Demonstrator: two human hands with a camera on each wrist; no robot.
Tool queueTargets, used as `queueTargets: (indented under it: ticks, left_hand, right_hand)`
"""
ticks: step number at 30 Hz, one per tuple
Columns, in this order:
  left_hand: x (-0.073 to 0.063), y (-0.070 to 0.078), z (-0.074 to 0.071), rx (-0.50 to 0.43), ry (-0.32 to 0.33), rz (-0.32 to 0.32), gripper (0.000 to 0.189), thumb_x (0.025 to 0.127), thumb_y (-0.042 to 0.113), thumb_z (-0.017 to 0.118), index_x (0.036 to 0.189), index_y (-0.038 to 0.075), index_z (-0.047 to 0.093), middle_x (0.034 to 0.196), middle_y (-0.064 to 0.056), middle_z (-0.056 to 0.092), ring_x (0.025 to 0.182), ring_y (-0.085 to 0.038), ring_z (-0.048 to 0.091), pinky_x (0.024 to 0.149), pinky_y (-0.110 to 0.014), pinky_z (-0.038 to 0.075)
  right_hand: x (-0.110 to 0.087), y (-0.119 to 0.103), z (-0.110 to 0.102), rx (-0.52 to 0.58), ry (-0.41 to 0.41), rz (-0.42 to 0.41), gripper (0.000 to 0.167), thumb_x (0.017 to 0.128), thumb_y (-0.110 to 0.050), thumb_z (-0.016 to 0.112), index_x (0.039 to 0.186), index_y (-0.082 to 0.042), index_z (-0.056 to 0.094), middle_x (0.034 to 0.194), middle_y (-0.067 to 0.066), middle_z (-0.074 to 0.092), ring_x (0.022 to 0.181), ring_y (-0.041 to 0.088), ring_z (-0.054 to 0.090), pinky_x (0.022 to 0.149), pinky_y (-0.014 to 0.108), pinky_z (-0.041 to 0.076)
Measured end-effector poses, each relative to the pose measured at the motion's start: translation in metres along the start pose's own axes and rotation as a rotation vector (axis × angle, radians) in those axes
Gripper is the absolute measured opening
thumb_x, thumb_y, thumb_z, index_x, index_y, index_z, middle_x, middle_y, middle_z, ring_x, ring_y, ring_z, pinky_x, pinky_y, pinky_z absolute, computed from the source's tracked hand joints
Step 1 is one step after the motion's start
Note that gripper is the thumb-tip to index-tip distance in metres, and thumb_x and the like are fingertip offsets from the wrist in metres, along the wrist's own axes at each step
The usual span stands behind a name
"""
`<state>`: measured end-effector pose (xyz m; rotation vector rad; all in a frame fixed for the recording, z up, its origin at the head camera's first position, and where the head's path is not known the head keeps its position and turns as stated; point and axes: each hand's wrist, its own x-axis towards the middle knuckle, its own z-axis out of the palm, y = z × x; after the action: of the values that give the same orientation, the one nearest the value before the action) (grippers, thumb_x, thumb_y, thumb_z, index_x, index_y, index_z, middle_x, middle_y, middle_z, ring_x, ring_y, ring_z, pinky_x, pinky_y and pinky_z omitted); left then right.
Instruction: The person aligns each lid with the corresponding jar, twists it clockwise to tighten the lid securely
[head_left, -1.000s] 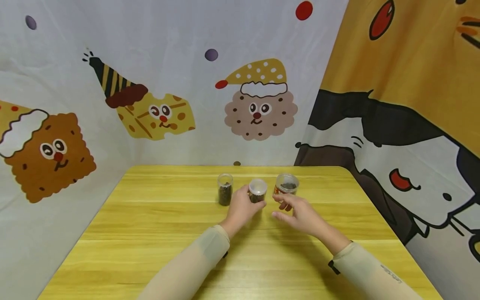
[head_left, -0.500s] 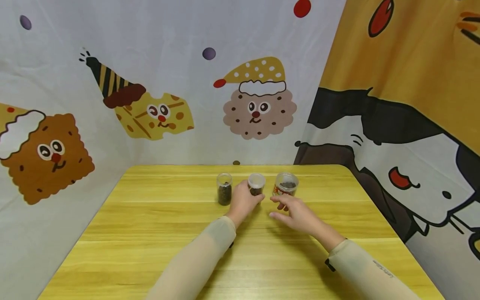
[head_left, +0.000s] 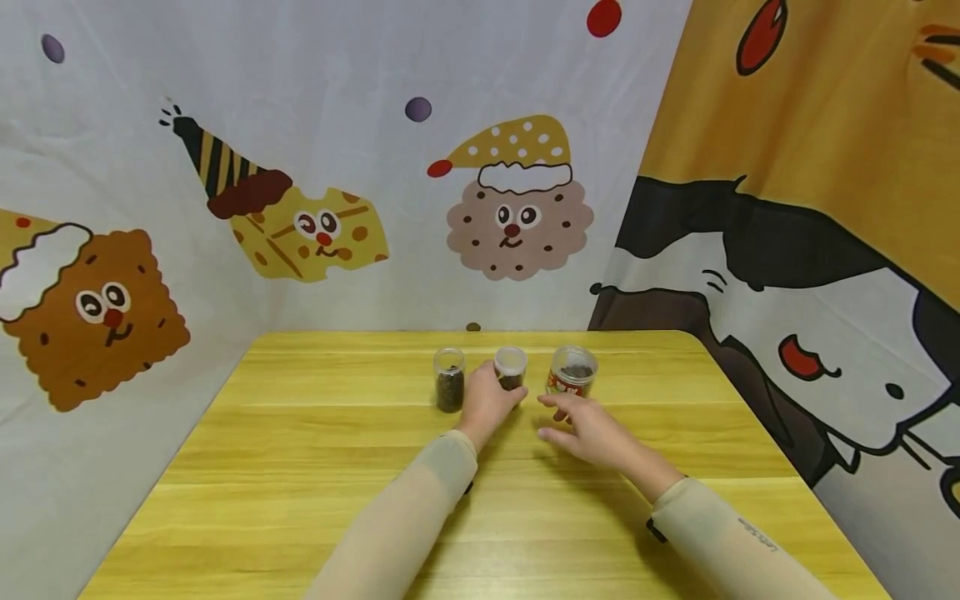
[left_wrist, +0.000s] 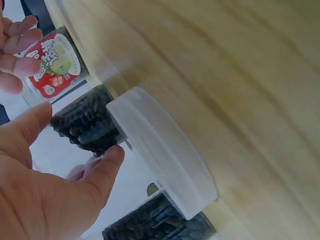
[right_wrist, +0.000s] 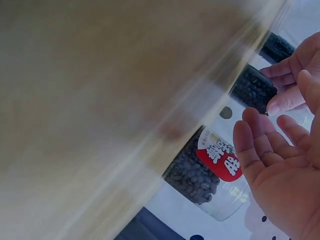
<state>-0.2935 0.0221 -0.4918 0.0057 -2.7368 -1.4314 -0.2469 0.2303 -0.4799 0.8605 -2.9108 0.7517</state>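
My left hand (head_left: 486,404) grips a small clear jar (head_left: 511,362) with dark bean-like contents, thumb on its right side and fingers at its left. The jar (left_wrist: 85,120) stands upright between two others, the hand covering its lower front. To its left is a slim clear jar (head_left: 450,390), part filled with dark grains. To its right stands a wider jar (head_left: 572,379) with a red label (right_wrist: 220,157). My right hand (head_left: 596,429) hovers just in front of this wide jar, fingers loosely bent and holding nothing.
The jars stand in a row near the back edge of the yellow wooden table (head_left: 337,433). A white round lid-like piece (left_wrist: 160,150) lies on the table in the left wrist view, hidden in the head view. Printed cloth (head_left: 337,108) hangs behind.
My left hand has moved the middle jar slightly back, level with the other two. My right hand stays almost where it was, beside the labelled jar.
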Motion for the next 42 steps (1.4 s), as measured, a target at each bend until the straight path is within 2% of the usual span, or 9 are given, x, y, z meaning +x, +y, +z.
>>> queueTargets:
  ticks: [10, 18, 23, 31, 42]
  left_hand:
    - [0.0, -0.001, 0.002, 0.009, 0.013, 0.01, 0.063, 0.093, 0.029, 0.086, 0.14, -0.002, 0.059, 0.135, -0.02, 0.071, 0.126, -0.037, 0.069, 0.105, -0.051, 0.06]
    - [-0.009, -0.001, 0.0, 0.049, -0.014, 0.014, 0.08, 0.094, 0.034, 0.084, 0.153, -0.005, 0.047, 0.144, -0.025, 0.064, 0.131, -0.04, 0.066, 0.107, -0.053, 0.059]
    - [-0.02, -0.002, -0.007, 0.113, -0.067, 0.015, 0.088, 0.096, 0.038, 0.082, 0.156, -0.011, 0.039, 0.149, -0.031, 0.058, 0.134, -0.043, 0.064, 0.106, -0.053, 0.059]
    - [-0.036, 0.0, -0.021, 0.075, -0.118, 0.044, 0.087, 0.097, 0.038, 0.08, 0.157, -0.01, 0.039, 0.152, -0.033, 0.056, 0.137, -0.047, 0.061, 0.11, -0.057, 0.056]
    - [-0.056, 0.01, -0.04, 0.083, -0.13, 0.085, 0.085, 0.096, 0.043, 0.08, 0.156, -0.006, 0.044, 0.151, -0.03, 0.058, 0.138, -0.046, 0.06, 0.11, -0.058, 0.056]
  right_hand:
    - [0.0, -0.002, 0.003, 0.016, -0.026, -0.006, 0.062, 0.101, -0.038, 0.076, 0.15, -0.005, 0.059, 0.143, 0.014, 0.069, 0.112, 0.027, 0.074, 0.09, 0.044, 0.063]
    - [0.0, -0.003, 0.005, 0.003, -0.011, -0.007, 0.062, 0.101, -0.039, 0.076, 0.151, -0.007, 0.059, 0.143, 0.011, 0.069, 0.11, 0.024, 0.073, 0.09, 0.044, 0.063]
    - [0.0, -0.005, 0.003, 0.013, -0.024, 0.015, 0.063, 0.101, -0.042, 0.075, 0.152, -0.008, 0.058, 0.144, 0.012, 0.068, 0.112, 0.025, 0.072, 0.091, 0.045, 0.063]
    - [-0.001, -0.008, -0.007, 0.014, -0.019, 0.025, 0.065, 0.1, -0.041, 0.076, 0.152, -0.008, 0.058, 0.141, 0.016, 0.069, 0.112, 0.027, 0.072, 0.09, 0.047, 0.063]
    - [-0.003, -0.015, -0.017, -0.021, -0.02, 0.01, 0.065, 0.1, -0.043, 0.075, 0.153, -0.011, 0.057, 0.146, 0.014, 0.067, 0.115, 0.027, 0.072, 0.087, 0.046, 0.063]
